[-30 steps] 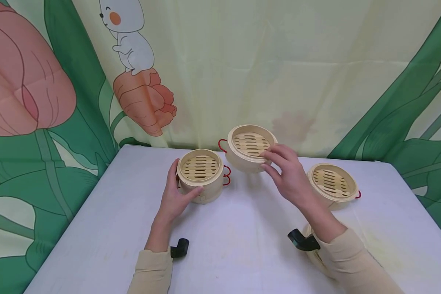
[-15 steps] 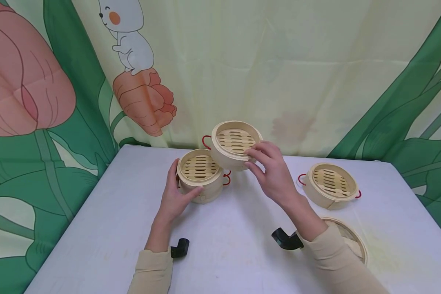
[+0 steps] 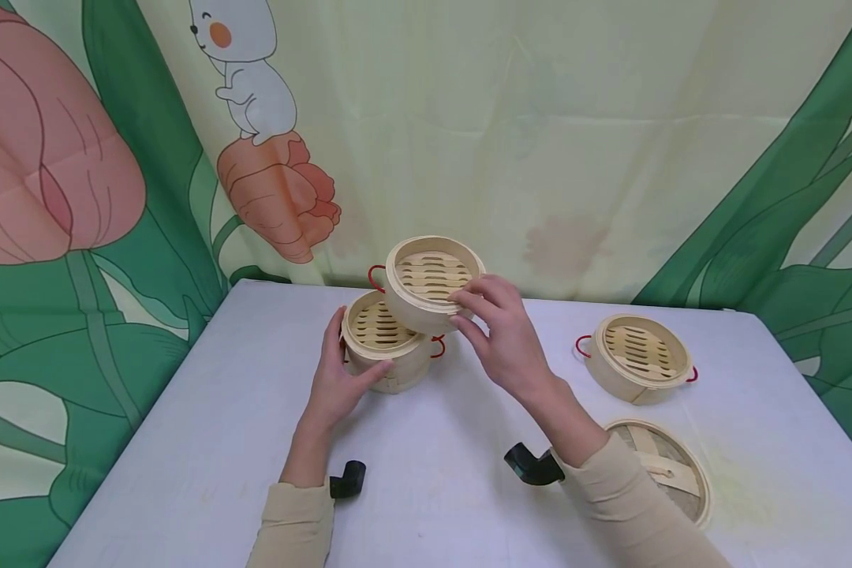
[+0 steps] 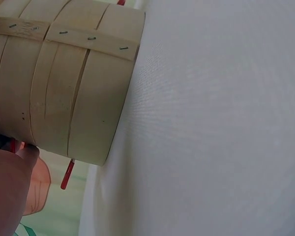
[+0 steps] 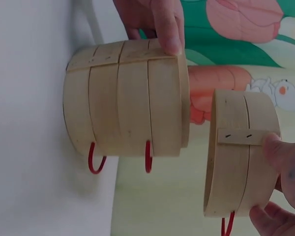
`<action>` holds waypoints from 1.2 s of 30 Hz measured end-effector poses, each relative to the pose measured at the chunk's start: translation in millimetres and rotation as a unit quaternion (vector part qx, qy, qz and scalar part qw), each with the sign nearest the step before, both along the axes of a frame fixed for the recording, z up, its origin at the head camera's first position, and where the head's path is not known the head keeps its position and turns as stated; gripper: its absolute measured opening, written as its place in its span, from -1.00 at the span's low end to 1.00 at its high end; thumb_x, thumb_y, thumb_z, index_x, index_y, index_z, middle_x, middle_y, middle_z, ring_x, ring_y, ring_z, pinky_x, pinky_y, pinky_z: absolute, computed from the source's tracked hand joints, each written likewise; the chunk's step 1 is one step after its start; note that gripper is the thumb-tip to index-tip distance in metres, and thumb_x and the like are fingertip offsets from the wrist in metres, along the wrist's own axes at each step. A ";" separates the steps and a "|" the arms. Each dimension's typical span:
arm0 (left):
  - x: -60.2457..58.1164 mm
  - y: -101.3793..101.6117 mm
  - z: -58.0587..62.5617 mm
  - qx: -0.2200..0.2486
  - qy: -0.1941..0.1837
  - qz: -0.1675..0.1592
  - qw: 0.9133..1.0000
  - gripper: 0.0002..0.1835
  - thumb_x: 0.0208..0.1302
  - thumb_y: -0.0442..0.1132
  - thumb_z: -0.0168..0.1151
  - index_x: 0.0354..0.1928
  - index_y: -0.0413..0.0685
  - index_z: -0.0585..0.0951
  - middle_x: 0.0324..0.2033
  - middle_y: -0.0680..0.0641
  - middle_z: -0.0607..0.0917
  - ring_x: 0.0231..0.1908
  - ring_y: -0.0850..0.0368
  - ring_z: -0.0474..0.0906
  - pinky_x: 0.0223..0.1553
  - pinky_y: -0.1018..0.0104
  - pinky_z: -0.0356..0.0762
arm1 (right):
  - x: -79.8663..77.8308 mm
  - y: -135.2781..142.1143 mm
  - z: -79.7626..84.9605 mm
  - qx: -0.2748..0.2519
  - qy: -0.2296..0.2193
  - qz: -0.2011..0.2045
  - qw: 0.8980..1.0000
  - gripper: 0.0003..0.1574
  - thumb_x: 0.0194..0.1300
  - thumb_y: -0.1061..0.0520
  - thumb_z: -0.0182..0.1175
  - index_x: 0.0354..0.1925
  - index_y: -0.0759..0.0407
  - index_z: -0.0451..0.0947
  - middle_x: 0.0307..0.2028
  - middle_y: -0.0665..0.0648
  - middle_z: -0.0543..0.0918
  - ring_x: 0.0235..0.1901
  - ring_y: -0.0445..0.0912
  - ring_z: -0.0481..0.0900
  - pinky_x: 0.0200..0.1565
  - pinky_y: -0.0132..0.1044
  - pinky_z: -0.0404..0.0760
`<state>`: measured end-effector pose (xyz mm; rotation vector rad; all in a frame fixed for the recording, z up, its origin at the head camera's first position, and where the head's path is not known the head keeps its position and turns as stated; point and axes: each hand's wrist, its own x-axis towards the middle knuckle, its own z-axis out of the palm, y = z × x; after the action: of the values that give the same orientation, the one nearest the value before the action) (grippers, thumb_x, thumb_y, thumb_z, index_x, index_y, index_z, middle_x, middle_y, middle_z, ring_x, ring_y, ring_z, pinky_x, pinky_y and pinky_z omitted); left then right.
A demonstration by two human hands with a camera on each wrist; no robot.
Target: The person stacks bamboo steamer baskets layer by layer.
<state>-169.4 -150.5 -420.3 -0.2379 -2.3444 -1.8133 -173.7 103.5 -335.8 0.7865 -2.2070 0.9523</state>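
Two bamboo steamer baskets [image 3: 406, 369] stand stacked on the white table, with red loop handles on their sides. My left hand [image 3: 337, 386] grips this stack from the left, thumb across the front near the upper rim. A third steamer basket [image 3: 415, 312] is in my right hand [image 3: 502, 335], which pinches its right-hand wall between thumb and fingers. In the head view this basket overlaps the right back part of the stack. The right wrist view shows a gap between the held basket [image 5: 241, 162] and the top of the stack [image 5: 132, 103].
Another steamer basket [image 3: 632, 383] sits on the table [image 3: 454, 489] at the right. Nearer, a round woven bamboo lid [image 3: 670, 473] lies partly behind the right sleeve [image 3: 632, 505]. A printed curtain [image 3: 610, 158] hangs behind the table's back edge.
My right hand has carried its steamer basket leftward from beside the stack to over its right part. The left hand and stack have stayed put. The lid has come into fuller view.
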 end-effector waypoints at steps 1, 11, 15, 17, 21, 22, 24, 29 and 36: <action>-0.1 0.0 -0.2 0.000 0.000 -0.001 1.000 0.21 0.11 -0.14 0.56 0.61 -0.03 -0.09 0.53 -0.02 0.07 0.50 0.05 -0.05 0.47 0.00 -0.07 | 0.5 -1.9 -0.2 0.000 -0.002 0.000 1.000 -0.68 0.15 0.36 0.46 -0.08 0.32 0.70 -0.10 0.21 0.60 0.10 0.16 0.43 0.17 -0.02 0.42; -0.9 2.1 -0.7 0.003 0.010 -0.009 1.000 0.21 0.10 -0.20 0.57 0.60 -0.09 -0.09 0.53 -0.09 0.06 0.51 -0.02 -0.04 0.47 -0.06 -0.09 | 1.9 -16.1 -5.3 0.004 0.000 0.008 1.000 -0.70 0.16 0.34 0.46 -0.09 0.29 0.71 -0.11 0.19 0.61 0.08 0.15 0.44 0.13 -0.03 0.48; -0.8 2.3 -0.8 0.004 0.007 -0.008 1.000 0.20 0.11 -0.19 0.56 0.60 -0.08 -0.09 0.53 -0.06 0.06 0.50 0.03 -0.03 0.47 -0.03 -0.07 | 2.0 -20.2 -6.5 0.008 0.001 0.007 1.000 -0.72 0.17 0.33 0.45 -0.11 0.28 0.72 -0.11 0.19 0.61 0.08 0.15 0.45 0.13 -0.03 0.48; -0.6 2.1 -0.7 0.004 0.005 -0.008 1.000 0.20 0.11 -0.18 0.56 0.60 -0.08 -0.09 0.53 -0.05 0.06 0.50 0.04 -0.03 0.46 -0.02 -0.07 | 2.2 -22.7 -6.8 0.008 0.001 0.006 1.000 -0.73 0.18 0.32 0.45 -0.11 0.28 0.71 -0.11 0.18 0.61 0.08 0.15 0.45 0.13 -0.03 0.48; -0.3 1.1 -0.8 0.005 0.008 -0.008 1.000 0.20 0.10 -0.18 0.57 0.60 -0.08 -0.09 0.53 -0.07 0.06 0.50 0.02 -0.03 0.46 -0.02 -0.06 | 2.6 -27.9 -8.0 0.010 -0.007 0.000 1.000 -0.73 0.18 0.31 0.45 -0.11 0.26 0.72 -0.11 0.17 0.61 0.09 0.15 0.45 0.14 -0.04 0.49; -0.3 0.7 -1.0 0.005 0.010 -0.009 1.000 0.20 0.10 -0.19 0.57 0.60 -0.09 -0.09 0.53 -0.08 0.05 0.50 0.00 -0.03 0.46 -0.04 -0.06 | 2.8 -29.2 -8.0 0.010 -0.009 -0.001 1.000 -0.73 0.19 0.30 0.45 -0.11 0.26 0.72 -0.11 0.17 0.61 0.09 0.15 0.45 0.13 -0.04 0.49; -0.5 0.2 -1.4 0.005 0.013 -0.009 1.000 0.21 0.09 -0.19 0.57 0.60 -0.10 -0.09 0.53 -0.09 0.05 0.50 0.00 -0.03 0.46 -0.04 -0.06 | 3.1 -31.6 -8.0 0.012 -0.011 -0.003 1.000 -0.73 0.18 0.30 0.45 -0.11 0.25 0.73 -0.11 0.17 0.62 0.09 0.15 0.45 0.12 -0.04 0.50; -0.3 -0.7 -0.6 0.006 0.013 -0.006 1.000 0.20 0.10 -0.18 0.57 0.60 -0.06 -0.08 0.53 -0.06 0.05 0.49 0.03 -0.01 0.46 -0.03 -0.05 | 4.5 -37.5 -6.1 0.024 -0.005 -0.002 1.000 -0.73 0.19 0.27 0.46 -0.11 0.23 0.73 -0.11 0.18 0.62 0.07 0.16 0.45 0.10 -0.02 0.52; -0.8 -1.1 1.0 0.007 0.010 -0.008 1.000 0.18 0.10 -0.17 0.57 0.60 0.01 -0.05 0.53 -0.02 0.05 0.49 0.03 -0.02 0.46 -0.05 -0.05 | 6.0 -44.8 -6.2 0.038 0.002 0.001 0.999 -0.76 0.20 0.26 0.46 -0.13 0.18 0.73 -0.10 0.16 0.61 0.05 0.14 0.45 0.06 -0.04 0.55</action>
<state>-170.2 -151.6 -419.3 -0.2728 -2.3217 -1.8248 -167.7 58.6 -342.0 0.8246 -2.2503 0.8726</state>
